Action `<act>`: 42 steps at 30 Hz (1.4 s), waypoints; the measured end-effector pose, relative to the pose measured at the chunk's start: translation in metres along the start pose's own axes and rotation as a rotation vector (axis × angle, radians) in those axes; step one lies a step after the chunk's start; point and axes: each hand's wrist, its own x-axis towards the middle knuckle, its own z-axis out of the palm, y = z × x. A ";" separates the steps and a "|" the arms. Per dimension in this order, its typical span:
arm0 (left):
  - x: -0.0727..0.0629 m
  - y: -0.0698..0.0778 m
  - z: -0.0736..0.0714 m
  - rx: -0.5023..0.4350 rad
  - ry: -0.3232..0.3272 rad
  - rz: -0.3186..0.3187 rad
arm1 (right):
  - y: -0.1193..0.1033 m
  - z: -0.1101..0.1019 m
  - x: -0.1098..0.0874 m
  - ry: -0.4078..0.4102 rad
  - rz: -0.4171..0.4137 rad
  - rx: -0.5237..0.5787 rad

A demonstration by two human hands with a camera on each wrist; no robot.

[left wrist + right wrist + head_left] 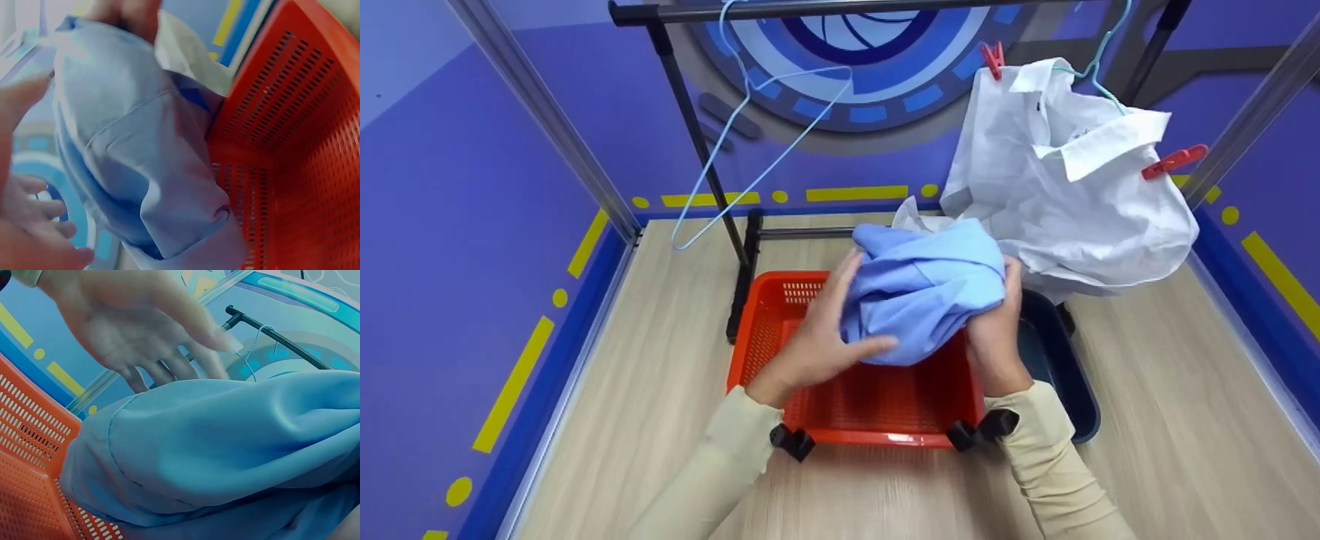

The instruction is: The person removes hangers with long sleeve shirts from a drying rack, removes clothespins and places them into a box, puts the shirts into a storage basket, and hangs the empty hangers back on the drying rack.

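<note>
A bunched light blue garment is held up over a red plastic basket. My right hand grips its right side, most of the fingers hidden behind the cloth. At the left side is my left hand, thumb stretched out across the front of the bundle. In the right wrist view the left hand has loose, spread fingers beside the cloth, not curled round it. Stitched seams and folds show on the garment in the left wrist view.
A white collared shirt hangs on a hanger at right, with a red clothespin on its shoulder. A bare light blue hanger hangs at left from the dark rack bar. A dark basin stands right of the basket.
</note>
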 end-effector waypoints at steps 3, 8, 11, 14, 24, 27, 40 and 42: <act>0.002 0.001 0.006 0.143 -0.079 0.040 | 0.001 -0.001 0.001 -0.007 -0.012 -0.008; 0.011 -0.003 0.016 0.266 -0.100 0.032 | 0.002 -0.002 -0.001 -0.031 -0.006 0.028; 0.018 -0.006 0.026 0.362 -0.109 0.026 | 0.001 -0.002 -0.002 -0.045 0.011 0.046; 0.026 -0.007 0.039 0.461 -0.092 0.011 | -0.001 -0.001 -0.004 -0.058 0.028 0.056; 0.054 -0.011 0.069 0.517 0.118 0.023 | 0.002 -0.006 -0.008 -0.125 0.083 0.001; 0.062 -0.014 0.074 0.473 0.170 0.050 | 0.000 -0.008 -0.008 -0.158 0.092 -0.093; 0.080 -0.022 0.077 0.343 0.299 0.215 | -0.006 -0.013 -0.001 -0.323 0.102 -0.144; 0.082 -0.023 0.077 0.312 0.309 0.242 | -0.004 -0.015 -0.002 -0.339 0.088 -0.157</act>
